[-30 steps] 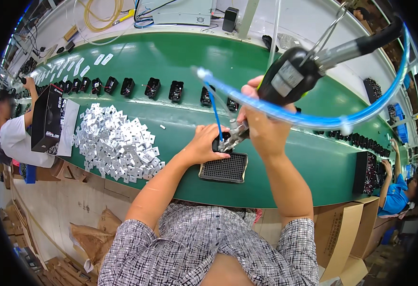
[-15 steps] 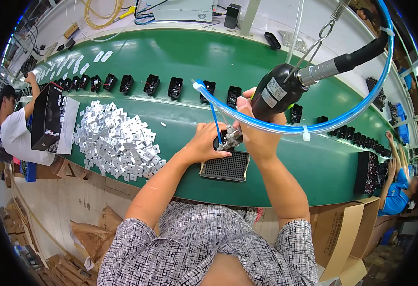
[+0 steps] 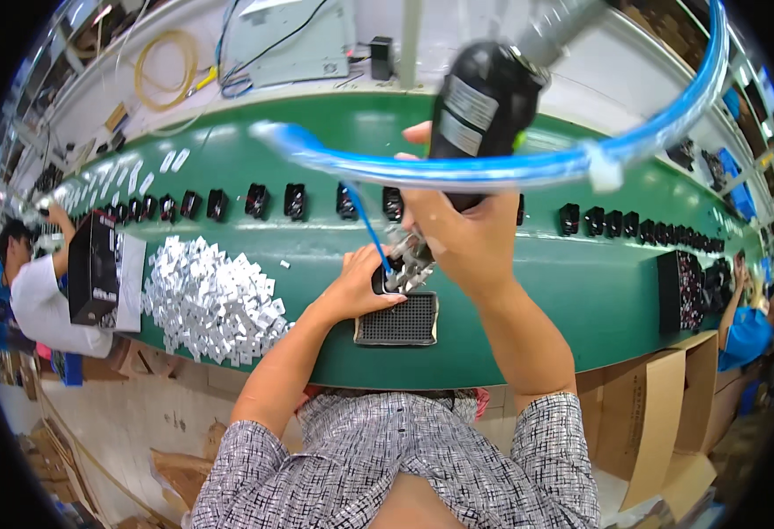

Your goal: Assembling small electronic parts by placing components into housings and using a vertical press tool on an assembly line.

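Observation:
My right hand (image 3: 471, 234) is wrapped round a black powered screwdriver (image 3: 468, 115) with a pale label. A thick blue-and-clear tube (image 3: 457, 172) loops in front of it, smeared by motion. The driver's metal nose (image 3: 411, 256), with a thin blue hose at its side, points down to the left. It meets a small black housing (image 3: 378, 280), mostly hidden by fingers and nose. My left hand (image 3: 351, 291) grips this housing from the left, thumb at the near side. Just nearer to me lies a black tray (image 3: 396, 319) full of small holes.
A heap of small silvery-white plates (image 3: 215, 300) lies to the left on the green table. Several black housings (image 3: 295, 201) stand in a row farther back. A black box (image 3: 93, 269) stands at left, an open carton (image 3: 656, 414) at lower right. Co-workers sit on both sides.
The whole view has shifted, with the table lower in it. The screwdriver's body has swung up and away from me, its tube moving with it. Both hands keep their hold.

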Demonstrator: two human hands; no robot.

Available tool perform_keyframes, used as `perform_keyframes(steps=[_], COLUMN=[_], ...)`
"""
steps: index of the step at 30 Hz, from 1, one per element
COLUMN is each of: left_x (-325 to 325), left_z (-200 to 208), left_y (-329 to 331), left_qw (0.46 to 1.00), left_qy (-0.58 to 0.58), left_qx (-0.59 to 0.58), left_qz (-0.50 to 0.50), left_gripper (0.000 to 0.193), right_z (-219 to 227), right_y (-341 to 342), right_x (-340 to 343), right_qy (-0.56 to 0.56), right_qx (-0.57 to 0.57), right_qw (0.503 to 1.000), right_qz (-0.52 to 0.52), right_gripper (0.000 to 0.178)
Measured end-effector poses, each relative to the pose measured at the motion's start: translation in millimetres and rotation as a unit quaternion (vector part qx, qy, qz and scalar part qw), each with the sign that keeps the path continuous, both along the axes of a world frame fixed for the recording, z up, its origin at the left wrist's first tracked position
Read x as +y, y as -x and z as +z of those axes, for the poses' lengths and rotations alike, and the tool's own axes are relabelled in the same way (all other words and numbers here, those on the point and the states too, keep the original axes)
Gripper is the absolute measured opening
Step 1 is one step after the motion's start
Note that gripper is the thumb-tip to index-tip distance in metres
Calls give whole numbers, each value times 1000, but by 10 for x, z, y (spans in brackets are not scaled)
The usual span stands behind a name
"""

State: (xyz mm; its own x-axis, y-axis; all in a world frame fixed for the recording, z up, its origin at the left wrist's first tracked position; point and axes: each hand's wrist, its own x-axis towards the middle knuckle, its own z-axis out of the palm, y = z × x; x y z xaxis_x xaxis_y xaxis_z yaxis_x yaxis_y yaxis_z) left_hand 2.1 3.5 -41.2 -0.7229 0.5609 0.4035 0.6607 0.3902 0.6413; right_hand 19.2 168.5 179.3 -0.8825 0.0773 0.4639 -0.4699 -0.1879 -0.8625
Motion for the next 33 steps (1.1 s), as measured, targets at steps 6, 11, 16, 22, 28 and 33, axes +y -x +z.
perform_keyframes(steps=[6, 11, 16, 22, 28, 33], left_x=[1109, 2576, 3165, 3393, 3811, 3651], left_z=[701, 665, 342, 280, 342, 498], left_y=[138, 661, 978, 922, 885, 808], left_qw=[927, 990, 954, 948, 915, 932], left_qy=[-281, 97, 231, 208, 306, 261], left_qx=[-221, 91, 187, 241, 262, 248], left_qz=[-111, -40, 28, 16, 30, 28], left_gripper=[64, 63, 67, 69, 69, 66], right_z=[-162, -433, -429, -472, -382, -332], right_y=[-495, -682, -681, -597, -607, -632], right_x=[366, 744, 1170, 1477, 1585, 1565], right_qy=[-136, -167, -189, -203, -215, -221], right_qx=[-18, -12, -5, 46, 73, 67], right_qw=[990, 983, 975, 964, 958, 955], right_qz=[-28, -81, -117, -164, -174, -187], right_gripper=[29, 36, 41, 43, 45, 43])
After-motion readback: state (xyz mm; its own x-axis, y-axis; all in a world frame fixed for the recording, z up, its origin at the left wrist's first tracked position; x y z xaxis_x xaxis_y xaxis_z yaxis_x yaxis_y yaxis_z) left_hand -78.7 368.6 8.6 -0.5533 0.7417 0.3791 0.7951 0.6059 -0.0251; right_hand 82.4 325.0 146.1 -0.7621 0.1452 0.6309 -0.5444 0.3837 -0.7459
